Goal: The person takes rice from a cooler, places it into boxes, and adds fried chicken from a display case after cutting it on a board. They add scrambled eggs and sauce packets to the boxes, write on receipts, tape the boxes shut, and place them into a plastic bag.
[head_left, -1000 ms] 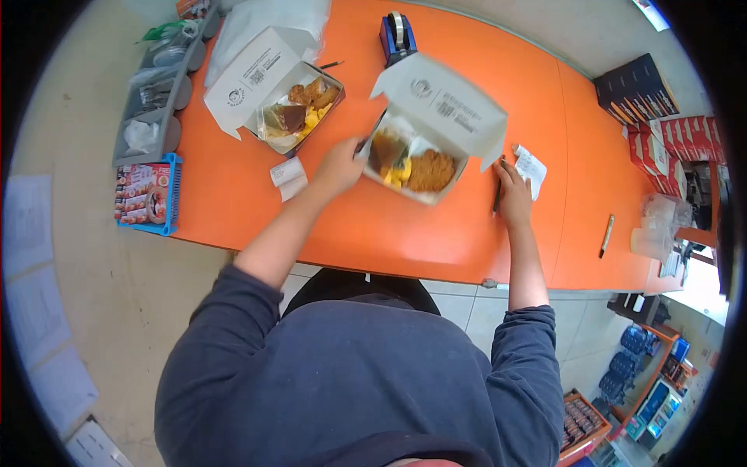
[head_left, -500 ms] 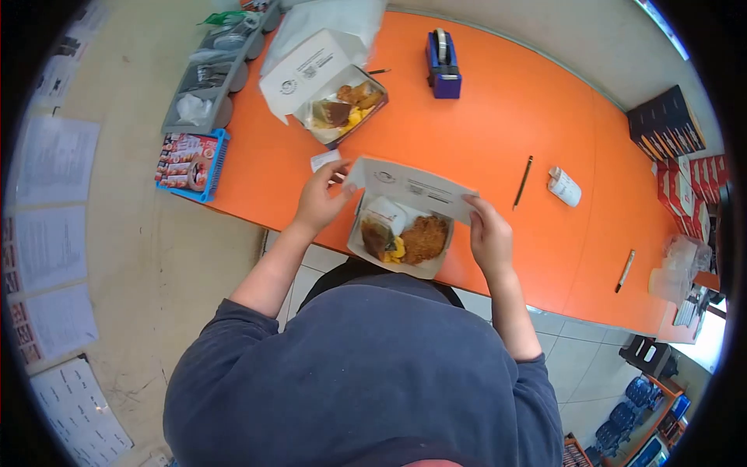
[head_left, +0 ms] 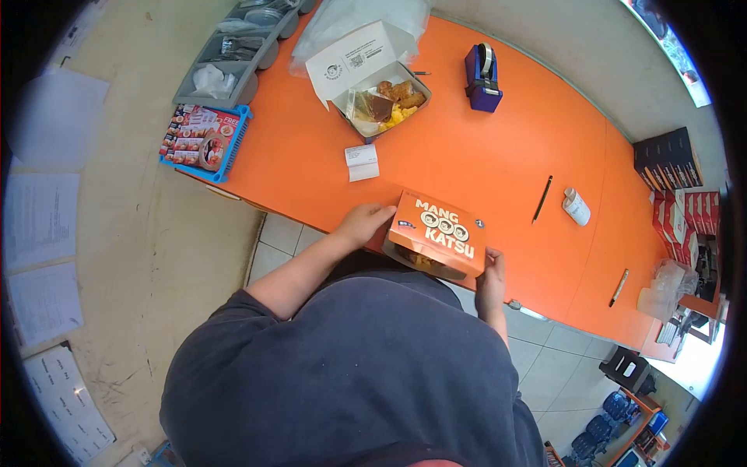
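Observation:
An orange cardboard takeout box (head_left: 440,228) sits at the table's front edge, close to my body. Its printed lid is folded down over the food, and a gap along the near side still shows some yellow and brown food. My left hand (head_left: 364,224) grips the box's left end, thumb near the lid's corner. At the right end, my right hand (head_left: 491,282) holds the side with fingers bent around it. Farther back stands a second takeout box (head_left: 350,68) with its lid up, holding fried pieces, something yellow and a sauce packet. Between the boxes lies a paper receipt (head_left: 362,162).
A blue basket (head_left: 239,138) of printed cards and a grey divided tray (head_left: 243,84) line the left edge. A tape dispenser (head_left: 484,78) stands behind. To the right lie a pencil (head_left: 543,199), a white paper roll (head_left: 576,207) and a marker (head_left: 619,287).
The near box's lid has swung down over its food, toward my body. Both hands have shifted from the raised lid to the box's two ends. The view has turned slightly.

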`<state>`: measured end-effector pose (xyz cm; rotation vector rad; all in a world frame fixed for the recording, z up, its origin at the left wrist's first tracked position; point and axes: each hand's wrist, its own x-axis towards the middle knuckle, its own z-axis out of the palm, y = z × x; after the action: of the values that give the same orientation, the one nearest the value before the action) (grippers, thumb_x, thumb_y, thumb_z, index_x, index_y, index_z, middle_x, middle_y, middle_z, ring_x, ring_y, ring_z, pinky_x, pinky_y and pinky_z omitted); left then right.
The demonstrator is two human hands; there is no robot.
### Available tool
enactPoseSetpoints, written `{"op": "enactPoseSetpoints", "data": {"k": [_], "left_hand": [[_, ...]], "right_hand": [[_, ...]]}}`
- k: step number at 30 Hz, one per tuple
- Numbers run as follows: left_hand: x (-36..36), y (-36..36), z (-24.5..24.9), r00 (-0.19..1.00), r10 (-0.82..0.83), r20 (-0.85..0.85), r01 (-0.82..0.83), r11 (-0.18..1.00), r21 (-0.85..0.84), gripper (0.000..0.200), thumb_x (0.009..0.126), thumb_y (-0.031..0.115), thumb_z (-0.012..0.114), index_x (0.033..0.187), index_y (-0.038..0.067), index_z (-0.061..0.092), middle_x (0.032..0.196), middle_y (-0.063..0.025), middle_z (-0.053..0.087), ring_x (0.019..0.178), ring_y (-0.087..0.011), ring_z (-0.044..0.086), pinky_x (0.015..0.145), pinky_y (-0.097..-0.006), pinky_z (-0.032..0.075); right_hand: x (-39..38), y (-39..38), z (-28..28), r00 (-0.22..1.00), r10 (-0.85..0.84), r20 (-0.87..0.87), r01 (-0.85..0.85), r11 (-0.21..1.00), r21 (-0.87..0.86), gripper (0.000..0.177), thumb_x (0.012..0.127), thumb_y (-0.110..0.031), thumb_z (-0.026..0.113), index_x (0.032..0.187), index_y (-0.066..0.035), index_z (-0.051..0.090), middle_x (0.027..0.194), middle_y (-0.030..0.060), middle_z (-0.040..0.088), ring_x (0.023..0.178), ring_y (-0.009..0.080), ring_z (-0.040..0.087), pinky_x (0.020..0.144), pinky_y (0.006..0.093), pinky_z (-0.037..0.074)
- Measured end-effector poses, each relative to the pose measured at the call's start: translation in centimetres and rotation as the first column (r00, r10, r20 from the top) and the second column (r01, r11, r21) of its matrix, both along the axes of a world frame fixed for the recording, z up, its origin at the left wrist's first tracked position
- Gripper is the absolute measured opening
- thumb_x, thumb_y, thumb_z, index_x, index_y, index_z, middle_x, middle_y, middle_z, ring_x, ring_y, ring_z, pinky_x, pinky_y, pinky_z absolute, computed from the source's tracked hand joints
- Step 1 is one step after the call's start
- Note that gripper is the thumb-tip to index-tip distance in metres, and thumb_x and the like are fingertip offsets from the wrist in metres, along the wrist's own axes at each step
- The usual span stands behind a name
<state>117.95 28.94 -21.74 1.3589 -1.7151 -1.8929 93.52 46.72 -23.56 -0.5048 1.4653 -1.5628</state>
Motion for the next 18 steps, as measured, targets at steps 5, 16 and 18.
{"op": "enactPoseSetpoints", "data": {"k": [5, 16, 18], "left_hand": [[-0.6, -2.2, 4.3, 0.988, -0.133, 0.081, 0.118, 0.979, 0.167, 0.057, 0.085, 0.041, 0.051, 0.127, 0.003, 0.042, 0.115, -0.0141, 0.057, 0.101, -0.0243, 0.056, 0.088, -0.0384, 0.041], [0.6, -0.1, -4.5, 0.989, -0.120, -0.081, 0.105, 0.980, -0.170, 0.066, 0.077, 0.023, 0.066, 0.132, 0.001, 0.036, 0.125, -0.0218, 0.050, 0.114, -0.0316, 0.050, 0.095, -0.0356, 0.040], [0.0, 0.2, -0.6, 0.957, -0.234, 0.172, 0.290, 0.735, -0.613, 0.072, 0.075, 0.025, 0.068, 0.134, 0.004, 0.033, 0.131, -0.0202, 0.044, 0.122, -0.0318, 0.042, 0.100, -0.0387, 0.034]], "right_hand": [[-0.9, -2.0, 5.3, 1.000, 0.017, -0.010, -0.014, 0.957, 0.289, 0.045, 0.089, -0.039, 0.046, 0.117, -0.005, 0.046, 0.093, 0.0062, 0.048, 0.085, 0.0158, 0.053, 0.079, 0.0312, 0.045], [1.1, -0.5, -0.5, 0.828, 0.169, -0.534, -0.053, 0.973, 0.225, 0.042, 0.087, -0.014, 0.055, 0.123, 0.003, 0.040, 0.123, 0.0178, 0.050, 0.113, 0.0239, 0.049, 0.094, 0.0338, 0.040], [0.9, -1.0, -0.7, 0.669, 0.187, -0.719, -0.124, 0.982, 0.141, 0.054, 0.085, -0.023, 0.059, 0.129, -0.001, 0.037, 0.130, 0.0191, 0.044, 0.123, 0.0298, 0.041, 0.100, 0.0396, 0.033]]}}
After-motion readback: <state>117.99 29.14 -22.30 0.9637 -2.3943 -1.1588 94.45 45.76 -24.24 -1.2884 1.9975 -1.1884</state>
